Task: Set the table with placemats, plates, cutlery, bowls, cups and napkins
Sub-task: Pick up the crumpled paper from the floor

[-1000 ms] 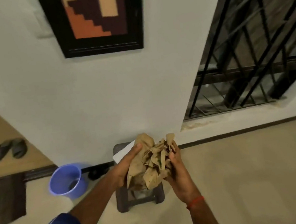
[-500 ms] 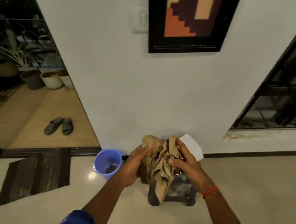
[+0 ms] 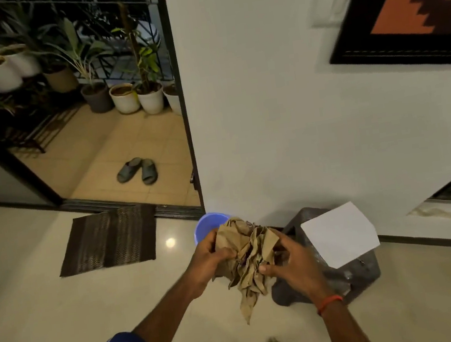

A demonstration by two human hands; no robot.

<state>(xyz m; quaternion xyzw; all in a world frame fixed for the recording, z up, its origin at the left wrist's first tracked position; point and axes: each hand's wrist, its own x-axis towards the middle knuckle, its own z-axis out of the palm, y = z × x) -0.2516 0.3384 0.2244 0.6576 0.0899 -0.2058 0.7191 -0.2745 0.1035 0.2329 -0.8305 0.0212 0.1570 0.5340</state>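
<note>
Both hands up in front of chest, standing on pale floor near white wall. Left hand and right hand each clench fingers into same crumpled brown paper wad; loose strip hangs down from it. Wad held in air, over edge of blue bucket and just left of dark stool. White sheet lies on stool top. Dark doormat at open balcony doorway; grey slippers and potted plants outside

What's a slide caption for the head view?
Both hands, left and right, crumple brown paper above stool beside blue bucket.
</note>
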